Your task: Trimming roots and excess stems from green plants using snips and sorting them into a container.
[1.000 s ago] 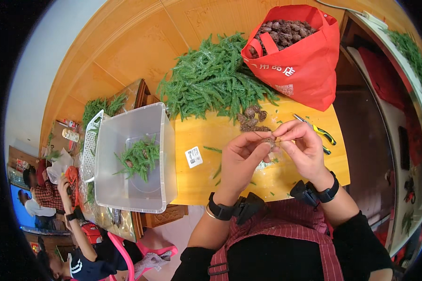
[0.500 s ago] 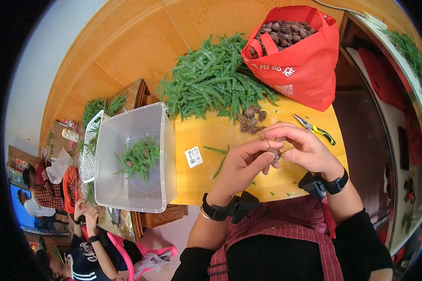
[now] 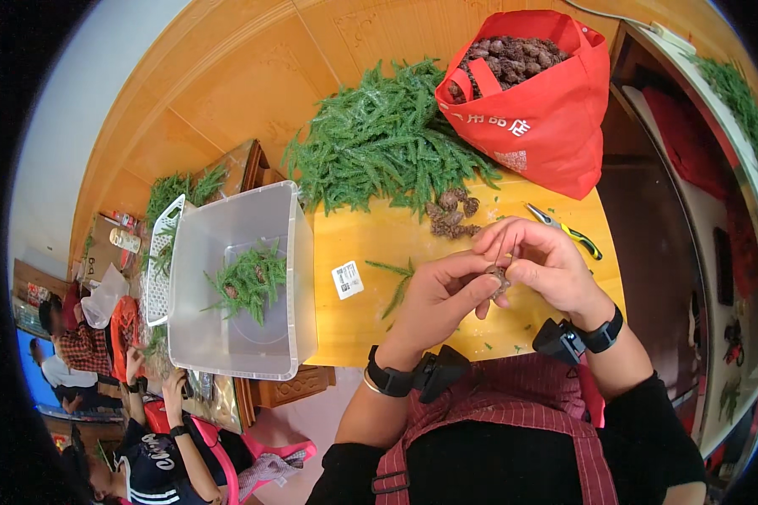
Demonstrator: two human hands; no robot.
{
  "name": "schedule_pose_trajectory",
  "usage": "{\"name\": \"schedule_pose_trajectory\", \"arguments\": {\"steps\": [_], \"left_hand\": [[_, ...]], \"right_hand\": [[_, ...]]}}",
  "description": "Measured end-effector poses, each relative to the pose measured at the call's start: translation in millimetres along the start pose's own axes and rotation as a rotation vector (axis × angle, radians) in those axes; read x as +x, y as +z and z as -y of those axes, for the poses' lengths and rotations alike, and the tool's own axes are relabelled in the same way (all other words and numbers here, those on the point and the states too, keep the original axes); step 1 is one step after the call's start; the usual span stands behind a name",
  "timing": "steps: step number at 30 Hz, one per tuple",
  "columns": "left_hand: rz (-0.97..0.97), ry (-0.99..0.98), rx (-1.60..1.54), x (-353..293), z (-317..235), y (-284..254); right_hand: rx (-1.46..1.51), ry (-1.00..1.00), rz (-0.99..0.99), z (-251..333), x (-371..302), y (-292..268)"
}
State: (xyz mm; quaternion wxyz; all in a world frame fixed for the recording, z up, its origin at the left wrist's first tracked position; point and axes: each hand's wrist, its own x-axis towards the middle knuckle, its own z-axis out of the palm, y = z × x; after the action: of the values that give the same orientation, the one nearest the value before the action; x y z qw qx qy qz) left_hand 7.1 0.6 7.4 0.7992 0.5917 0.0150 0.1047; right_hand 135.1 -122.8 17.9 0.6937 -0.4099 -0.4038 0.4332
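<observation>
Above the yellow table (image 3: pixel 345 324), my left hand (image 3: pixel 442 299) pinches a small brown pine cone (image 3: pixel 499 278) between thumb and fingers. My right hand (image 3: pixel 549 265) closes on a thin wire (image 3: pixel 507 246) that rises from the cone. Part of the cone is hidden by my fingertips. Just beyond the hands lies a small pile of loose pine cones (image 3: pixel 451 214). A green artificial pine sprig (image 3: pixel 397 290) rests left of my left hand. Pliers (image 3: pixel 563 229) with yellow and black handles lie to the right of the cones.
A red bag (image 3: pixel 537 135) full of pine cones stands at the back right beside heaped green sprigs (image 3: pixel 379 143). At left, a clear plastic bin (image 3: pixel 306 295) holds sprigs with cones. A white label (image 3: pixel 347 279) lies on the table. Another person (image 3: pixel 168 459) works at the lower left.
The wire's ends, spread to either side of the cone before, now stand upward together in my right fingers. My left hand stays on the cone. The other person's hands have moved apart.
</observation>
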Motion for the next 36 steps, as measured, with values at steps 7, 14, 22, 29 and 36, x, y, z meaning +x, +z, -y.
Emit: {"name": "schedule_pose_trajectory", "arguments": {"steps": [7,14,22,29,36], "left_hand": [[-0.087,0.054,0.003,0.4,-4.1,9.4],[-0.086,0.095,0.050,0.4,-3.4,8.9],[-0.071,0.158,0.042,0.8,-1.9,5.8],[-0.035,0.096,-0.053,-0.8,0.2,5.2],[-0.120,0.147,-0.003,0.8,2.9,9.5]], "right_hand": [[0.016,0.020,-0.053,-0.3,-0.3,1.3],[0.044,-0.049,-0.024,-5.2,0.2,-1.7],[-0.094,-0.142,0.047,4.9,0.5,-7.5],[-0.299,-0.141,0.001,12.6,-0.4,-7.7],[-0.741,-0.401,-0.145,9.1,-2.0,-2.3]]}}
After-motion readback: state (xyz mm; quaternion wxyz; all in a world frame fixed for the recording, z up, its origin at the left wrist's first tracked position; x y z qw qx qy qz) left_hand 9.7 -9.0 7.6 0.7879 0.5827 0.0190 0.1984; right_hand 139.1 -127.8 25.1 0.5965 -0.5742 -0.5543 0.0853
